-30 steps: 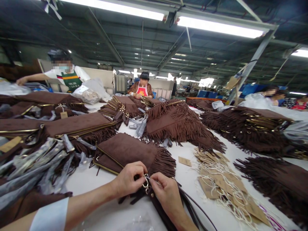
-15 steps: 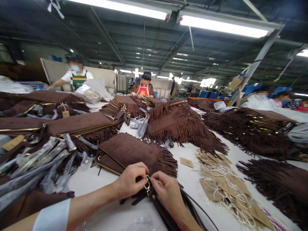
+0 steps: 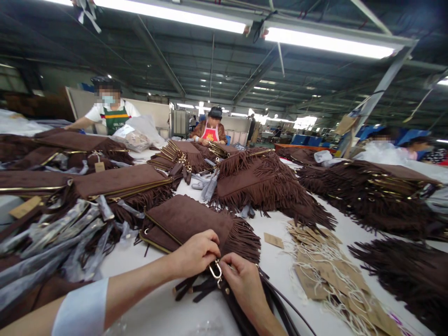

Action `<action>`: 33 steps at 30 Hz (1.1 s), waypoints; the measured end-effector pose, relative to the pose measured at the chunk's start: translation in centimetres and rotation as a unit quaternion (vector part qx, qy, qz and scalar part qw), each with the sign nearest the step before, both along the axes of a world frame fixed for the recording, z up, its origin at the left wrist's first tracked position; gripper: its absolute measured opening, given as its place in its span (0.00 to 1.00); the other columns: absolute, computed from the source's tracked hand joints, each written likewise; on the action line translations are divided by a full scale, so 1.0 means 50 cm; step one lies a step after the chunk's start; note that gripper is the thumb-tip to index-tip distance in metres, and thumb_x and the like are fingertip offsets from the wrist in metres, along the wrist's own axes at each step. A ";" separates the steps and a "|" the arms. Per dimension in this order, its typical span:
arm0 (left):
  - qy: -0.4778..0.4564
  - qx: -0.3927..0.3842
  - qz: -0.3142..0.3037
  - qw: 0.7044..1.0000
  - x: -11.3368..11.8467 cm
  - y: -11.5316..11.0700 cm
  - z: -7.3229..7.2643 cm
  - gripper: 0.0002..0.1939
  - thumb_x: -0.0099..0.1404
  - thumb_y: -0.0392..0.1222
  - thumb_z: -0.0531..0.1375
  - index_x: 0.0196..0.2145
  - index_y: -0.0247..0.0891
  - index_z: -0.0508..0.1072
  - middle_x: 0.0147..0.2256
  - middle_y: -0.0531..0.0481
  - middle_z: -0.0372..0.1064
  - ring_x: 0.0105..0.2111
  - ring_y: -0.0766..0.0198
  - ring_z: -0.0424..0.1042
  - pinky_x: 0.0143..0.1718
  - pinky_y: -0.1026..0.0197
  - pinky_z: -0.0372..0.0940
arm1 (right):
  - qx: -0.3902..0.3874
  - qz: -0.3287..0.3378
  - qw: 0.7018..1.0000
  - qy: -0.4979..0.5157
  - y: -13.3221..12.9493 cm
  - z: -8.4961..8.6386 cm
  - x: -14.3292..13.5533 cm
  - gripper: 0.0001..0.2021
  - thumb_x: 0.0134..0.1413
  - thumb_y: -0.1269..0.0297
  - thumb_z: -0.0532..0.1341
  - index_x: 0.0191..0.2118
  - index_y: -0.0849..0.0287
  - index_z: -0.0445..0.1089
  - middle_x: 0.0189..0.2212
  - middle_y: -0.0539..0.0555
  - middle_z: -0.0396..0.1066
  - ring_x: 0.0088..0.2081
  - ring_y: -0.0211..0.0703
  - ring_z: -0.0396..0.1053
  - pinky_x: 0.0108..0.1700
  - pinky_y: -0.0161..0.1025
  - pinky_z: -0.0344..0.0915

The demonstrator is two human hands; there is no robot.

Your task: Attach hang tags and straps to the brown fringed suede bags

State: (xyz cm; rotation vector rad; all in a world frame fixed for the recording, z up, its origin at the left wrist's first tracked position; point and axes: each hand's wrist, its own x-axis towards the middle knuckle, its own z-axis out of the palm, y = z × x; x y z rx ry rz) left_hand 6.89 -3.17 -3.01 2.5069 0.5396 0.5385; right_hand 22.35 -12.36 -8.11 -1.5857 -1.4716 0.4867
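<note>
Two hands meet at the near edge of a brown fringed bag [image 3: 196, 217] with gold zips, which lies flat on the white table. My left hand [image 3: 199, 253] is closed in a pinch at the upper end of a gold snap hook [image 3: 215, 271]; what lies between its fingertips is hidden. My right hand [image 3: 245, 280] is closed, thumb and forefinger gripping the snap hook from the right. From the hook a dark brown strap [image 3: 234, 305] runs down under my right hand. Dark strap ends [image 3: 189, 287] lie just below my left wrist.
Kraft tags [image 3: 325, 266] with white strings lie to the right, near a single tag [image 3: 273, 240]. Plastic-wrapped straps [image 3: 63, 228] lie left. Stacked fringed bags [image 3: 259, 182] stand behind, with more at right [image 3: 371, 191]. Two co-workers [image 3: 117, 114] [image 3: 210, 128] are across the table.
The snap hook has tilted and now shows more of its loop below my left fingertips. Both hands stay together at it. The view has shifted slightly.
</note>
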 end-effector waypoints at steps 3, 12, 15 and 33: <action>0.033 0.007 0.007 0.999 0.012 0.007 0.008 0.11 0.56 0.26 0.56 0.28 0.36 0.77 0.34 0.50 0.69 0.35 0.66 0.70 0.37 0.67 0.63 | -0.003 -0.003 1.000 0.002 0.001 0.002 -0.002 0.11 0.53 0.61 0.56 0.25 0.56 0.73 0.20 0.49 0.71 0.24 0.43 0.68 0.28 0.35 0.57; 0.147 0.096 -0.010 0.984 0.027 0.012 0.018 0.07 0.56 0.28 0.59 0.25 0.36 0.73 0.31 0.50 0.69 0.31 0.64 0.70 0.31 0.66 0.62 | -0.004 -0.010 1.000 0.000 -0.004 0.006 -0.008 0.13 0.54 0.59 0.56 0.26 0.56 0.74 0.21 0.51 0.73 0.25 0.45 0.69 0.29 0.36 0.57; 0.194 0.171 -0.011 0.966 0.027 -0.008 0.015 0.05 0.57 0.29 0.58 0.26 0.35 0.70 0.33 0.48 0.68 0.30 0.61 0.68 0.30 0.63 0.62 | -0.003 -0.006 1.000 0.001 -0.006 0.009 -0.009 0.13 0.55 0.60 0.55 0.27 0.57 0.74 0.22 0.51 0.73 0.26 0.44 0.69 0.31 0.36 0.58; -0.137 -0.106 0.084 0.981 0.044 0.016 0.092 0.04 0.52 0.33 0.53 0.25 0.36 0.67 0.30 0.53 0.63 0.31 0.66 0.63 0.31 0.65 0.58 | 0.014 0.112 0.983 0.144 0.049 0.071 0.018 0.06 0.52 0.63 0.59 0.28 0.58 0.70 0.19 0.45 0.64 0.18 0.35 0.63 0.21 0.30 0.56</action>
